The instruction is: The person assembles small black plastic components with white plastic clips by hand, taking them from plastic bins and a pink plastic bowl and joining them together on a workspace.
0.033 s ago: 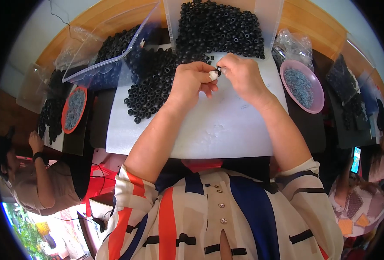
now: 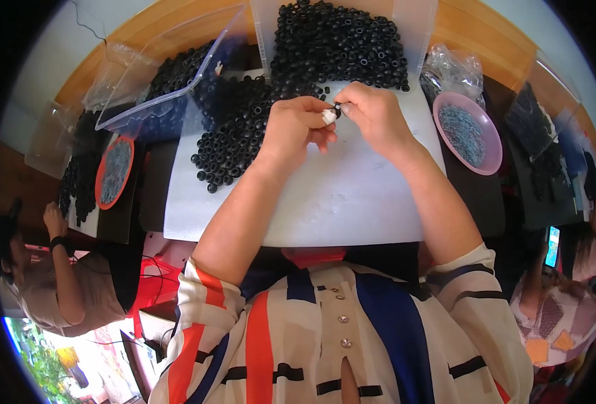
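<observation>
Small black piece [image 2: 338, 112], mostly hidden by fingers, up between both hands over white board [image 2: 338, 202]; left hand [image 2: 290, 128] pinches it, white bit [image 2: 329, 117] at fingertips; right hand [image 2: 378, 121] fingertips bunched against it, can't tell if gripping; black rings [image 2: 227, 149] left, pink bowl [image 2: 494, 148] right

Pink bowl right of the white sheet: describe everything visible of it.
The pink bowl looks plastic, its rim oval in this view. Seemingly upright, it holds small grey-blue pieces too fine to identify; its right inner wall is bare. It lies right of the white sheet, touched by neither left hand nor right hand.
</observation>
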`<state>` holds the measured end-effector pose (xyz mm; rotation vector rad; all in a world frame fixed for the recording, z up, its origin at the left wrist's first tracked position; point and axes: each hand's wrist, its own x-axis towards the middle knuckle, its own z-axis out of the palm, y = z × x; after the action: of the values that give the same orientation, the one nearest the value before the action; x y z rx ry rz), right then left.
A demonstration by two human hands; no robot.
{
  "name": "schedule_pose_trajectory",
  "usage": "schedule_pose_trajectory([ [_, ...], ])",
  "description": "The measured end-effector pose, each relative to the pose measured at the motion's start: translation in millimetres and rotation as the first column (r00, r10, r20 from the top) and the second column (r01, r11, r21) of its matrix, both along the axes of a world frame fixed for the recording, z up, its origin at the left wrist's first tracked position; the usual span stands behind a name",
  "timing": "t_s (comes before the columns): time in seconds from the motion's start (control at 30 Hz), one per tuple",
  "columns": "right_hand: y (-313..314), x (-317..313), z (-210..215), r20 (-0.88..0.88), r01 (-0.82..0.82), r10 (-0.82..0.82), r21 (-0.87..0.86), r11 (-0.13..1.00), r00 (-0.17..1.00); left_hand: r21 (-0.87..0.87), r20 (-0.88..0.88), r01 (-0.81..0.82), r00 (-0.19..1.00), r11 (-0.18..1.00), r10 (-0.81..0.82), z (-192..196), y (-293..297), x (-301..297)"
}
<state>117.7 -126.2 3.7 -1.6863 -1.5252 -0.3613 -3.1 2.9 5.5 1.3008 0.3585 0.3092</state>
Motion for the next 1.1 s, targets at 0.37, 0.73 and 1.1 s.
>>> schedule_pose_trajectory([
  [0.37,16.9,-4.7,-9.4,-0.056,0.117,-0.115,0.032,0.993,0.992,0.202,0.045,-0.113,0.993,0.973,0.106,-3.5,0.4,-1.5],
  [0.73,11.6,-7.1,-7.7,-0.038,0.140,-0.140,0.012,0.990,0.989,0.212,0.113,-0.096,0.991,0.972,0.074,-12.5,5.5,1.8],
  [1.1,19.7,-30.5,-12.8,-0.088,0.266,-0.261,0.042,0.963,0.961,-0.211,0.173,0.022,0.985,0.977,0.015,-27.9,24.8,2.4],
])
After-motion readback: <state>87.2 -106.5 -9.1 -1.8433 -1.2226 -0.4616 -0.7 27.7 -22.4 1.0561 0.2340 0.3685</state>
